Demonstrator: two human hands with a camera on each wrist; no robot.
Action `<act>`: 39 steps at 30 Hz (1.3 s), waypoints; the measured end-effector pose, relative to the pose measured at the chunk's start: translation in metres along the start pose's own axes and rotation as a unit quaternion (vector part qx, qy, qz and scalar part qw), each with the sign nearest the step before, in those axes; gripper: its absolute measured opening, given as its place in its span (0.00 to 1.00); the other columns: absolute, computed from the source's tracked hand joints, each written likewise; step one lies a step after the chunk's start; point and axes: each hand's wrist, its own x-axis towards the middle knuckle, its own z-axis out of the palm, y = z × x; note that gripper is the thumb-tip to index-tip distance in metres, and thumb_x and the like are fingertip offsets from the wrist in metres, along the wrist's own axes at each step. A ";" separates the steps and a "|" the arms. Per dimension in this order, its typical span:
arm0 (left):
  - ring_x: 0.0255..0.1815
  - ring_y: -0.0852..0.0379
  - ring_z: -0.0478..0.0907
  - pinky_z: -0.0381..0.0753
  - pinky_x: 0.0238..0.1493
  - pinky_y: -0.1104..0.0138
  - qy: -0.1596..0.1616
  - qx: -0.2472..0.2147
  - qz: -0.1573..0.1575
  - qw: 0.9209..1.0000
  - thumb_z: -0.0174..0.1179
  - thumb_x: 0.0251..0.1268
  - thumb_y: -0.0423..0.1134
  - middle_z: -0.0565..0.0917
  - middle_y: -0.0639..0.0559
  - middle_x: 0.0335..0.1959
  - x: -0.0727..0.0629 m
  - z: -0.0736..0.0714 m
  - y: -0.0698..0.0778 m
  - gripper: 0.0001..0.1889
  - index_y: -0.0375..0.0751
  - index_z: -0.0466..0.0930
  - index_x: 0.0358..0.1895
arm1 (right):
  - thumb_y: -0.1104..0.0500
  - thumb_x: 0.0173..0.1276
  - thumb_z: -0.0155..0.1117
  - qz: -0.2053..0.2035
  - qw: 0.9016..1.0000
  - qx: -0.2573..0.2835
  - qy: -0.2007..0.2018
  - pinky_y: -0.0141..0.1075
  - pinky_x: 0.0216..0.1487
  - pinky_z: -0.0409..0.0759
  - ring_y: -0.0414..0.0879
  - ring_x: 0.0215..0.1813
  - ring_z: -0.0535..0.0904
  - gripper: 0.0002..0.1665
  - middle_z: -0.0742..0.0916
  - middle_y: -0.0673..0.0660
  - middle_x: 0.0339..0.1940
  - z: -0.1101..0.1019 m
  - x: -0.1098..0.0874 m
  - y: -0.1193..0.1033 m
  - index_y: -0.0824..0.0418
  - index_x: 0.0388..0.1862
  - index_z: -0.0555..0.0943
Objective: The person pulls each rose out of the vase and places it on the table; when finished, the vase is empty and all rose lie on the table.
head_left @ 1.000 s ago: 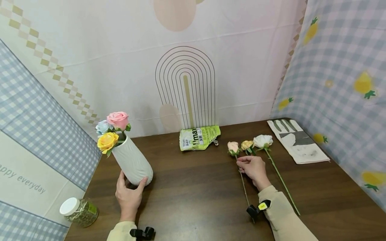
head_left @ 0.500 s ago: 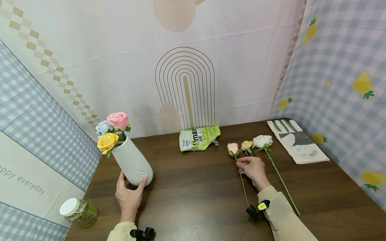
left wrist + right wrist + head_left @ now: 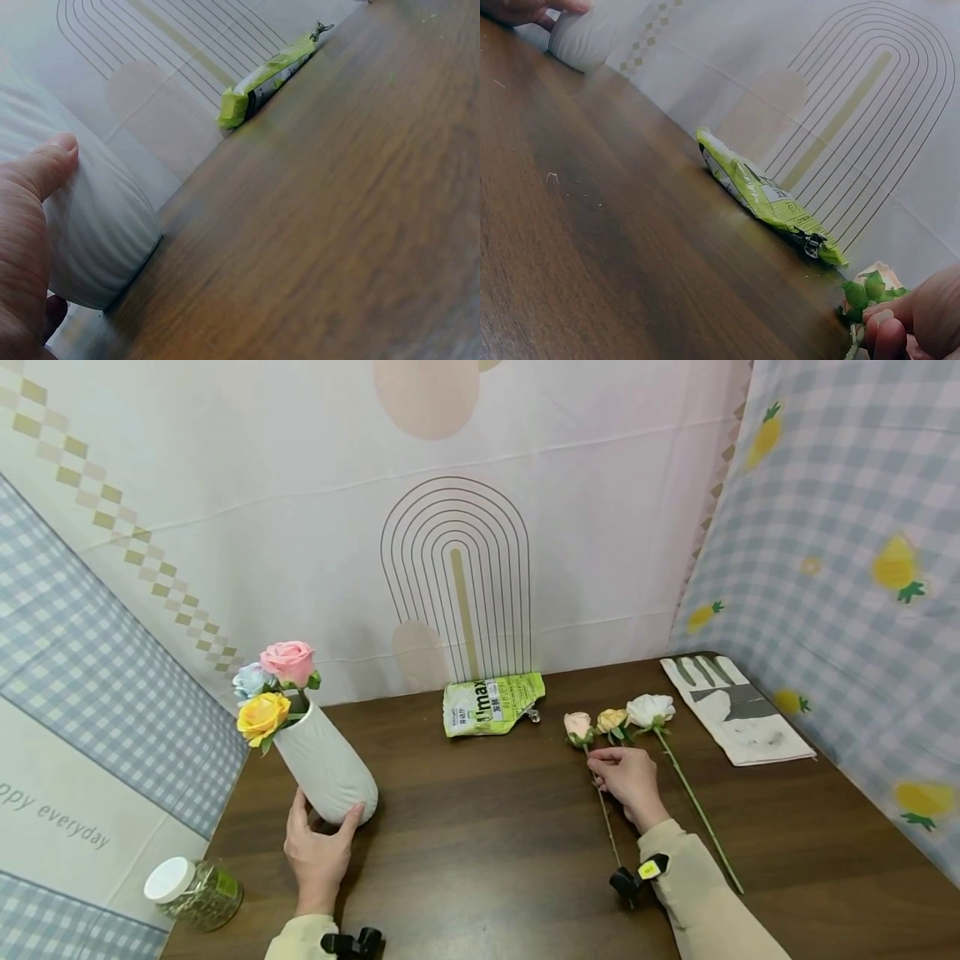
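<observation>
On the left of the head view, my left hand [image 3: 318,858] grips the lower part of a white ribbed vase [image 3: 327,768], thumb on one side and fingers on the other. The vase holds a pink rose [image 3: 288,662], a light blue rose [image 3: 252,680] and a yellow rose [image 3: 262,717]. Over on the right, my right hand [image 3: 628,781] pinches the stem of a pale pink rose [image 3: 578,727] just below its bloom. Beside it lie a small yellow rose [image 3: 612,721], its stem mostly hidden by the hand, and a white rose [image 3: 651,711] with a long green stem.
A green-and-white pouch [image 3: 492,705] with a metal clip lies by the back wall. At the lower left is a white-lidded jar [image 3: 198,893] of dried greenery. A folded printed cloth [image 3: 738,710] sits at the back right. Fabric sheets border the brown table [image 3: 480,843].
The head view has shifted slightly. Both hands keep their places, the left on the vase and the right on the pale pink rose's stem.
</observation>
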 end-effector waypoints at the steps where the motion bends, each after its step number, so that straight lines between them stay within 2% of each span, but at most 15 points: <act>1: 0.54 0.50 0.74 0.67 0.47 0.81 0.000 0.000 0.001 1.000 0.80 0.38 0.41 0.76 0.43 0.58 0.000 0.000 0.000 0.47 0.42 0.68 0.68 | 0.62 0.65 0.66 0.000 1.000 0.000 0.001 0.33 0.23 0.80 0.43 0.23 0.81 0.12 0.88 0.60 0.29 0.000 0.000 0.000 0.66 0.44 0.86; 14: 0.56 0.50 0.73 0.67 0.46 0.80 -0.003 -0.001 -0.004 1.000 0.80 0.38 0.42 0.76 0.43 0.58 -0.001 0.000 -0.002 0.47 0.42 0.68 0.69 | 0.62 0.67 0.64 -0.001 1.000 0.005 0.008 0.33 0.24 0.80 0.43 0.24 0.81 0.13 0.88 0.62 0.32 -0.009 0.001 0.002 0.67 0.47 0.84; 24: 0.56 0.49 0.73 0.67 0.46 0.81 -0.004 0.001 -0.004 1.000 0.80 0.39 0.42 0.76 0.43 0.58 -0.001 0.000 -0.001 0.47 0.40 0.67 0.68 | 0.62 0.67 0.63 0.001 1.000 -0.011 0.023 0.33 0.25 0.80 0.42 0.24 0.81 0.13 0.88 0.62 0.34 -0.012 0.002 0.002 0.67 0.48 0.84; 39: 0.55 0.50 0.74 0.67 0.46 0.81 -0.003 0.001 -0.003 1.000 0.80 0.38 0.42 0.76 0.43 0.57 0.000 0.000 -0.002 0.47 0.41 0.68 0.68 | 0.61 0.67 0.64 0.004 0.999 -0.022 0.028 0.33 0.23 0.80 0.41 0.22 0.80 0.13 0.87 0.60 0.30 -0.011 0.002 0.002 0.66 0.47 0.85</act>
